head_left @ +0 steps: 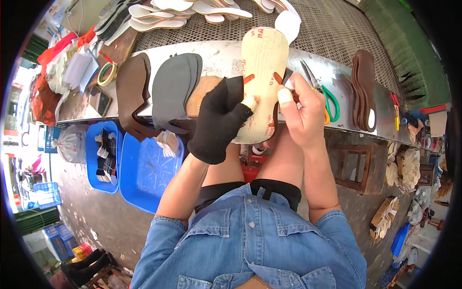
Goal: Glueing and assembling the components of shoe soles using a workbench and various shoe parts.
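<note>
Above the bench edge, both hands hold a cream shoe insole board [263, 79] with red print, its rounded end pointing away from me. Strips of reddish-brown material fold over its sides. My left hand [219, 115], in a black fingerless glove, grips the left edge with the thumb on the face. My right hand [304, 108] is bare with pale thumb and finger tips; it pinches the right edge beside a brown strip. Dark material shows behind the board at both sides. Green-and-yellow-handled scissors [329, 98] lie right of my right hand.
Brown [132, 91] and grey leather pieces [175, 86] lie at the left of the metal bench, stacked brown pieces [364, 91] at the right. White insoles [211, 9] pile on the mesh behind. Below left stand blue bins [149, 166]; a wooden stool [358, 168] is below right.
</note>
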`<action>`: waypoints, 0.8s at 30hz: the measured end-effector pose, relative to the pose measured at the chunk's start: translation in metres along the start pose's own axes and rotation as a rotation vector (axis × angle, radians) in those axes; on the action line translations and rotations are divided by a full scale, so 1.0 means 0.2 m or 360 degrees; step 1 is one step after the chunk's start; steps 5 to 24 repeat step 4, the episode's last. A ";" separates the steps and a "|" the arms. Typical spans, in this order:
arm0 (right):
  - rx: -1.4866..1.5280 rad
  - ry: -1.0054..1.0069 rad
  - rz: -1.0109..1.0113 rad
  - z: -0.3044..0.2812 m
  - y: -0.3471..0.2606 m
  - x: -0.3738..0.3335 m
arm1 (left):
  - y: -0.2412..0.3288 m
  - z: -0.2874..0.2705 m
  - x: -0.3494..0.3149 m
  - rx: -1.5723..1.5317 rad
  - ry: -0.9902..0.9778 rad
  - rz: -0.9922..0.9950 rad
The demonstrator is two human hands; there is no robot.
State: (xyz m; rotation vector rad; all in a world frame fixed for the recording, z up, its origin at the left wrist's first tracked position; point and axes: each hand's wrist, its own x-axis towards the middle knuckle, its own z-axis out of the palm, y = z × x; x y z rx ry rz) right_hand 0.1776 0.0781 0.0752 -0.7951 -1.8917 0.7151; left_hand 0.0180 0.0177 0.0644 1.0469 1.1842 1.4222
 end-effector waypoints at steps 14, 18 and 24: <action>0.1293 -0.0101 0.0435 0.02 0.07 -0.06 | -0.02 0.01 0.00 -0.0370 -0.0051 -0.0018; 0.1293 -0.0101 0.0435 0.02 0.07 -0.06 | -0.02 0.01 0.00 -0.0370 -0.0051 -0.0018; 0.1293 -0.0101 0.0435 0.02 0.07 -0.06 | -0.02 0.01 0.00 -0.0370 -0.0051 -0.0018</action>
